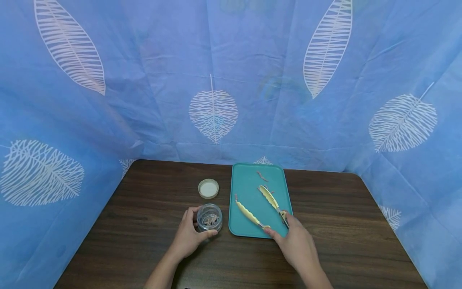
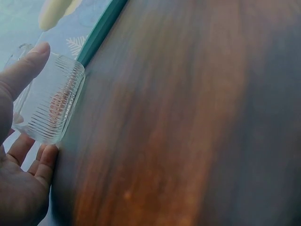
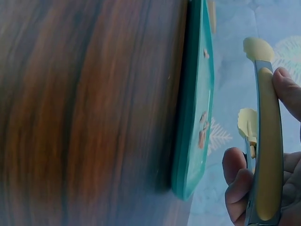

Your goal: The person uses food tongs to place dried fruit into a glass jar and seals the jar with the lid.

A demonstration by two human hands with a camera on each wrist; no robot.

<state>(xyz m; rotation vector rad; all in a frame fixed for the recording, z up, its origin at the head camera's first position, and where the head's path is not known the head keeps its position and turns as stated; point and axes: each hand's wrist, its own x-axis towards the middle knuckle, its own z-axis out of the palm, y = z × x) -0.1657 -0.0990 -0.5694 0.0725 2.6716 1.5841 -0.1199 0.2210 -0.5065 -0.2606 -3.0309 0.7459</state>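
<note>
Blue cloth printed with white leaves hangs at the left, along the back and at the right of a dark wood table. The left forearm rises from the bottom edge, slanting to the right, and the left hand grips a clear jar from its left side. The hand makes a wide curve: the thumb reaches across the near side, and the fingers bend round the far left. The jar stands uncapped on the table, and its ribbed wall shows pinkish pieces inside. Just beyond the jar, a round lid lies flat.

To the right of the jar, with a strip of wood between them, sits a teal tray. Small pink strips lie on it, some toward the far end and some near the middle. Yellow-tipped tongs spread over it with their arms well apart; whether the left tip touches the pink strip beside it, I cannot tell. The right forearm leans in leftward from the bottom edge, and the right hand holds the tongs loosely, thumb on one arm, curled fingers on the other.
</note>
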